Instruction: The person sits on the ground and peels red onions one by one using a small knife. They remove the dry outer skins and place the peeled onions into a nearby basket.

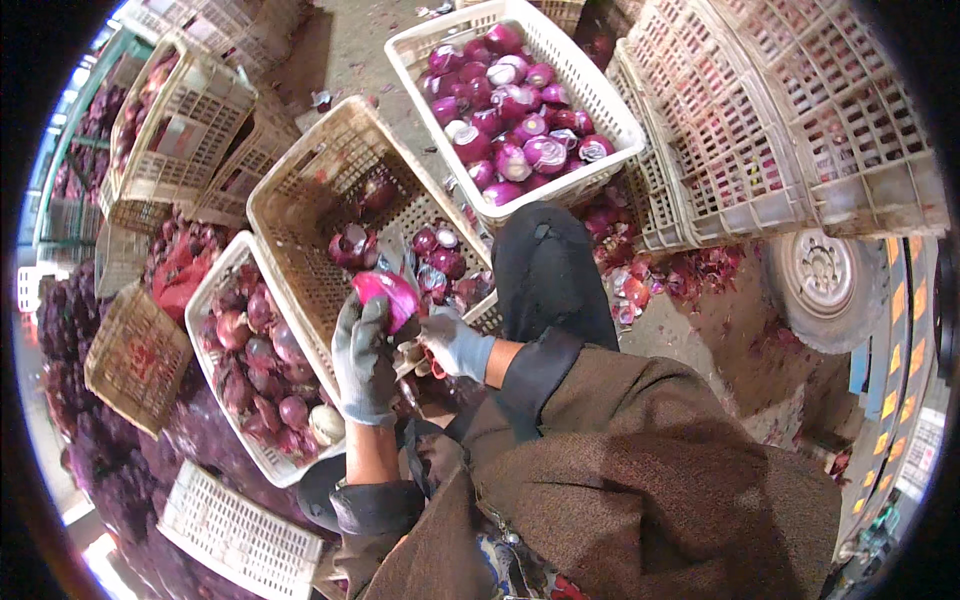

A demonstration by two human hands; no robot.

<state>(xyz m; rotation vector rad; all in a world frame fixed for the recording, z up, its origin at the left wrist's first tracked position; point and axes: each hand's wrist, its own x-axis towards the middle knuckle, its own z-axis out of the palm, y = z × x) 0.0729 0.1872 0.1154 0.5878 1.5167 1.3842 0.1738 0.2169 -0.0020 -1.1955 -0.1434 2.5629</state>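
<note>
My left hand (365, 360), in a grey work glove, is closed around a bright magenta peeled red onion (390, 296). Close beside it, my right hand (450, 341), gloved too, grips a small tool with a red part (434, 365); its blade is hard to make out. Both hands are over the near end of a tan plastic crate (300, 169) with some red onions (442, 262) and loose skins inside. At my left, a white crate (199, 330) holds unpeeled red onions (262, 352). Ahead, another white crate (585, 75) is full of peeled, trimmed red onions (514, 101).
Stacked plastic crates (720, 127) stand at the right, beside onion skins (690, 274) on the floor and a wheel (821, 274). More crates (187, 127) stand at the upper left. Filled dark mesh sacks (120, 450) and an upturned white crate (240, 532) lie at the lower left.
</note>
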